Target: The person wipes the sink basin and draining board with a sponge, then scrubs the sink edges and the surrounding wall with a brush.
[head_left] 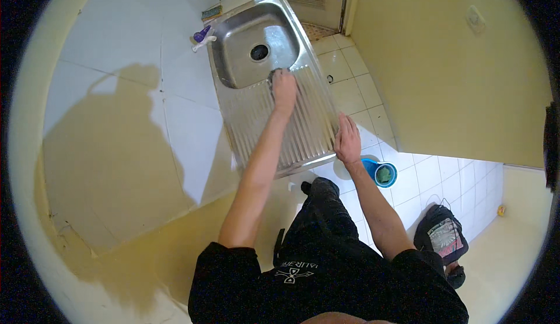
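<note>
A stainless-steel sink [224, 79] with a ribbed drainboard [312, 117] lies in front of me. My left hand [284, 92] is closed around a dark grey scouring pad [273, 75], pressed to the steel where the basin meets the drainboard. Most of the pad is hidden under my fingers. At the drainboard's right edge rests my right hand [348, 139], its fingers stretched out and nothing seen in it. Beyond my left hand, the basin has a round dark drain [259, 52].
A tap with a purple handle [202, 33] and a sponge [212, 12] sit along the left wall side. On the tiled floor [417, 175], right of the sink, stands a blue dipper [391, 174] with something green inside. A black bundle with a printed panel [445, 236] lies farther right.
</note>
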{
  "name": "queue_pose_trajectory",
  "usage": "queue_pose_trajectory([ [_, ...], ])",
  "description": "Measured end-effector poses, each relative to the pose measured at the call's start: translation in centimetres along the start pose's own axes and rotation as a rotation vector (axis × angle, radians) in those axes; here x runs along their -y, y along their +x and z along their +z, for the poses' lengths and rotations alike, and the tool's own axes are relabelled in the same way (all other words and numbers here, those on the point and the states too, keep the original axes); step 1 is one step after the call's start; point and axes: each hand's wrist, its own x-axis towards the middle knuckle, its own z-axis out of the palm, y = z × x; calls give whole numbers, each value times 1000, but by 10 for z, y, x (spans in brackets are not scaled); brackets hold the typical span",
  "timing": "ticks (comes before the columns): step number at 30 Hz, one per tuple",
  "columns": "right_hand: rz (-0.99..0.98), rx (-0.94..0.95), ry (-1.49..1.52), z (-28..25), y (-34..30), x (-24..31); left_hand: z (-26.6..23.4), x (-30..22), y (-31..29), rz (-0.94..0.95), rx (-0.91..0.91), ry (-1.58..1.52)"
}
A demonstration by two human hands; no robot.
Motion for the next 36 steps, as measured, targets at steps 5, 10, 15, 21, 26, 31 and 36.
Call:
queue_pose_trajectory([
  [5,-61,-2,-3,6,1,2,12,23,8,-64,-115,-338],
  [10,-49,-2,0,3,-2,-4,-23,-41,-54,-64,-84,-356],
  [15,-62,-15,10,1,3,9,-53,-69,-119,-19,20,-317],
  [21,-106,-83,57,10,0,2,-65,-100,-206,-6,0,-383],
  [26,-60,-79,141,9,-2,-2,-68,-113,-215,-4,-8,-306],
  [31,-9,-74,160,8,0,5,-52,-90,-148,-27,-118,-301],
  [36,63,-54,128,5,-2,6,-56,-92,-135,-23,69,-353],
])
